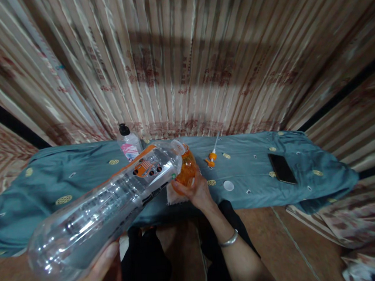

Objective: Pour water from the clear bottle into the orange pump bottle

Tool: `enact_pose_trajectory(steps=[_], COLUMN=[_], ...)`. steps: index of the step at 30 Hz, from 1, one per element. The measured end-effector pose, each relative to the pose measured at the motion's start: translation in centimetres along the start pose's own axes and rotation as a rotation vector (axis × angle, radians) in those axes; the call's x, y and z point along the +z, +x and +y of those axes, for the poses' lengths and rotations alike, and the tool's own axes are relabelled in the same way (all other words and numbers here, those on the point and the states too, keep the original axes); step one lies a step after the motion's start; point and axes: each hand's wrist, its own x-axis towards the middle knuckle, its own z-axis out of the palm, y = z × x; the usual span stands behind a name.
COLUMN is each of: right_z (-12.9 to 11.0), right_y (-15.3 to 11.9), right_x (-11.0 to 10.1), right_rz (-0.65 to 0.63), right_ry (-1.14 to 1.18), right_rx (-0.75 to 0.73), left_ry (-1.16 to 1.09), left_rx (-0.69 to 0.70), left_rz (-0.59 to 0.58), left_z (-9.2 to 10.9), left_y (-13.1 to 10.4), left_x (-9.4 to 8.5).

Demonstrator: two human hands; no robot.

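My left hand [94,277] grips the lower part of a large clear plastic bottle [104,204], which is tilted with its neck up and to the right. The bottle's mouth meets the top of an orange bottle [188,169]; whether liquid passes between them I cannot tell. Around the orange bottle's side my right hand [195,190] is closed, a silver bangle on its wrist. Under the orange bottle lies a folded pale cloth [175,196]. An orange pump top [211,158] with a thin tube rests to the right, and a white round cap [228,185] lies nearer me.
A teal cloth [247,148] with pineapple prints covers the low surface. Behind the large bottle stands a clear bottle with a black cap [129,143]. A black phone [282,168] lies at the right. Striped curtains [180,62] hang along the back and both sides.
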Motion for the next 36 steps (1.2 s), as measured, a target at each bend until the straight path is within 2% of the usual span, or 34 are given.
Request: enact_pose_trajectory(steps=[8, 30, 36], right_z=[0.16, 0.2, 0.06], right_y=[-0.09, 0.03, 0.05], right_x=[-0.03, -0.03, -0.1], right_rz=[-0.006, -0.009, -0.026], right_ry=[-0.004, -0.01, 0.005], right_rx=[0.008, 0.013, 0.042], left_ry=[0.0, -0.007, -0.022], left_rx=[0.017, -0.011, 0.029], left_rz=[-0.03, 0.005, -0.029], left_z=[-0.14, 0.02, -0.61], left_y=[0.5, 0.03, 0.73], left_x=[-0.23, 0.02, -0.8])
